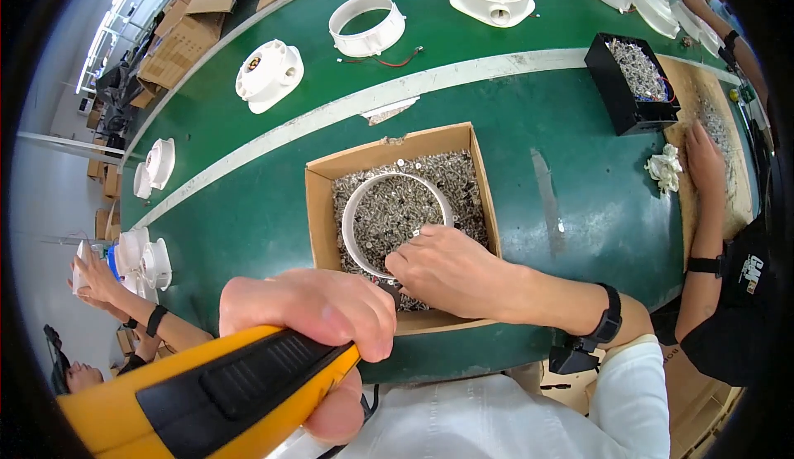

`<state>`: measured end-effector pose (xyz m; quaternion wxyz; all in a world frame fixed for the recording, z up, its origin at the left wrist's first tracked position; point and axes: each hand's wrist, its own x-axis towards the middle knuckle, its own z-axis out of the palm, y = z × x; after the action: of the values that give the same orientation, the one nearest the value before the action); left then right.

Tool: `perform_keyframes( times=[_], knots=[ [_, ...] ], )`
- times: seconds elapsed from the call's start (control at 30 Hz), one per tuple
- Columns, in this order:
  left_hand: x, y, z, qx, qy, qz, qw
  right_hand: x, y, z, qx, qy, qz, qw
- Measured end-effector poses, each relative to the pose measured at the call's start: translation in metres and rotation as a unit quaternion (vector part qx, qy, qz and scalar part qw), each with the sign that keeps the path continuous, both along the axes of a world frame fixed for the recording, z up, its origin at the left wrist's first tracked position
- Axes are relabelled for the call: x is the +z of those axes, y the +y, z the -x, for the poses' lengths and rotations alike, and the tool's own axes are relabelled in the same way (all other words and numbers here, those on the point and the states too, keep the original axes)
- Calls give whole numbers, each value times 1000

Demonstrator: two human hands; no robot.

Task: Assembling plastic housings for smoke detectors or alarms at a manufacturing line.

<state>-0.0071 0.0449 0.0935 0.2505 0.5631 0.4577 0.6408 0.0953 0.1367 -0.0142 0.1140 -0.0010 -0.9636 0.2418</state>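
My left hand [318, 310] is wrapped around a large yellow-and-black hand-held tool [240, 389], close in front of me; the tool's working end is out of sight. My right hand [455, 267] is over an open cardboard box [321, 211], its fingers curled over the near right rim of a white plastic ring [351, 231]. A small shiny bit shows at those fingertips, too small to make out. Small silver screws [463, 184] fill the box, and they show through the ring as well. My right hand hides part of the ring.
Round white housings [270, 76] and another white ring [368, 25] with wires stand along the far green table [529, 128]. A black bin [616, 87] of small metal parts and crumpled tissue [664, 168] are to the right. Co-workers' arms [707, 203] reach in from both sides.
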Motion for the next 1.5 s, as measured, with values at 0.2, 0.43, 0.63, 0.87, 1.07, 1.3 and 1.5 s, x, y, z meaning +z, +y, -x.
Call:
perform_keyframes(
  times=[0.2, 0.43, 0.63, 0.87, 1.07, 1.3, 1.5],
  knots=[
    [2, 0, 2, -9, -20, -3, 1000, 9, 0, 1, -9, -32, 8, 999],
    [7, -11, 4, 23, 5, -21, 1000, 4, -2, -3, -12, -47, -9, 999],
    [15, -37, 26, 44, -45, -112, 992, 15, -4, 3, -3, -56, -10, 998],
    [-16, -59, 48, 154, -171, -156, 961, 14, -3, -2, -1, 42, -51, 998],
    [-21, -81, 65, 235, -229, -235, 915, 57, 5, -1, -43, 221, -69, 972],
    [-60, -71, 66, 252, -379, -230, 860, 85, 45, 43, -76, 299, -136, 941],
    [-80, -58, 60, 242, -441, -192, 843, 100, 64, 128, -55, 245, -163, 954]
  ],
)
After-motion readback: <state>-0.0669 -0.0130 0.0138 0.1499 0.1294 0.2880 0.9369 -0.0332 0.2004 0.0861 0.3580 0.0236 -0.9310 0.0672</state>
